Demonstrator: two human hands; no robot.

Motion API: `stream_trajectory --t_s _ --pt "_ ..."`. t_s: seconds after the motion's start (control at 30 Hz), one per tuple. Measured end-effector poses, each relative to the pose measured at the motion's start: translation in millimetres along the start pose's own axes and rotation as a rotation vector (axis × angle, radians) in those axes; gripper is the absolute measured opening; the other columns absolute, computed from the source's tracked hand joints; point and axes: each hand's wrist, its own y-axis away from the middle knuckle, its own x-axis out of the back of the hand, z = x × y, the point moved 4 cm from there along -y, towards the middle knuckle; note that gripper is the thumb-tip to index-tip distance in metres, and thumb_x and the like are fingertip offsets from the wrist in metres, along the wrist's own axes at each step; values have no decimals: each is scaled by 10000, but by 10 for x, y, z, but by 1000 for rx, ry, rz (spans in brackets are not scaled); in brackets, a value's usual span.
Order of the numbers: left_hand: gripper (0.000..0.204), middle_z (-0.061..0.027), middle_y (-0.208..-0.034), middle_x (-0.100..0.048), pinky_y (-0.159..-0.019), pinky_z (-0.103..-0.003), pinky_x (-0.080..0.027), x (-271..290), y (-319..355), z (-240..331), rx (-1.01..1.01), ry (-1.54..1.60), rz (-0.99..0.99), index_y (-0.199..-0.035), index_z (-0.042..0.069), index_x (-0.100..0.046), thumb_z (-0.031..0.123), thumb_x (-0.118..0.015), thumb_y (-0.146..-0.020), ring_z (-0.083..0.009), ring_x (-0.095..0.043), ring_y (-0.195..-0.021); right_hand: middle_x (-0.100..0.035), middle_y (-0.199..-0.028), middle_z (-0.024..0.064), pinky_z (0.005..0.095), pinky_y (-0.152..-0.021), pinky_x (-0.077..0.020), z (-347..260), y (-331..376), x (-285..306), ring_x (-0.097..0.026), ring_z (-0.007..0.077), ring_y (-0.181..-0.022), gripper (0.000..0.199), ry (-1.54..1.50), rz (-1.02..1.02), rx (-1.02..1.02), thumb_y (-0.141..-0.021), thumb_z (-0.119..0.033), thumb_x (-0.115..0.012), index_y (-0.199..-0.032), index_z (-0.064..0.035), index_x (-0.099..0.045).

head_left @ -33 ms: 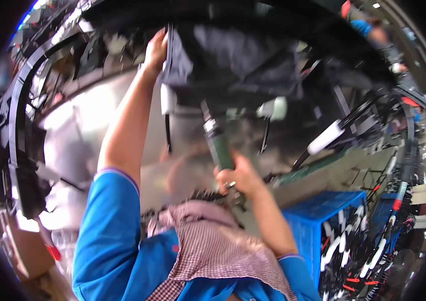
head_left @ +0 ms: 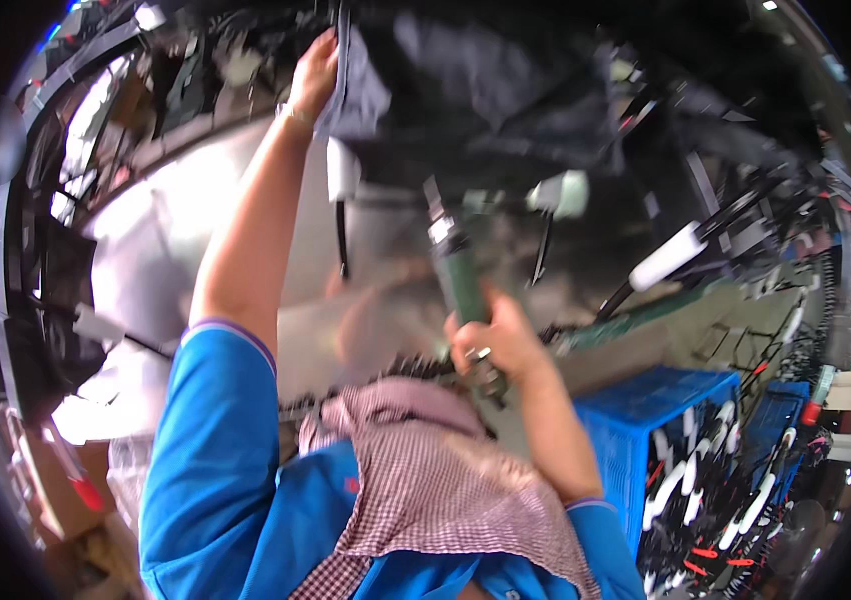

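here, the right hand point(head_left: 497, 342) wraps around a green driver point(head_left: 461, 280), its tip pointing up toward the dark fabric point(head_left: 485, 85). at upper left, the left hand point(head_left: 314, 78) is at the fabric's edge; whether it grips, i cannot tell.
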Motion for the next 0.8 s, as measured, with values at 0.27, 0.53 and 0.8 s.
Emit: stream_trajectory --t_s 0.27,0.53,0.8 --pt "107 -64 -771 -670 -605 -262 -511 -29 2510 198 732 -3 -399 -839 6 -665 -51 -620 -760 -120 -633 -711 -609 -813 146 332 -472 -531 602 580 529 -644 255 -552 892 -319 -20 62 -657 -317 -847 -1327 4 -353" --pt "88 -81 -816 -619 -687 -313 -535 -756 3669 371 314 -232 -890 -816 46 -657 42 -693 -736 -218 -639 -754 -573 -767 103 299 -454 -489 927 751 555 -598 208 -516 754 -245 91 -99 -668 -262 -846 -1206 10 -393" --pt "141 -36 -908 -604 -815 -383 -478 -1525 3748 325 117 -385 -1000 -833 114 -660 111 -682 -695 -242 -583 -932 -570 -766 103 297 -435 -478 993 951 502 -588 205 -498 748 -158 166 -61 -675 -314 -842 -1170 -5 -375"
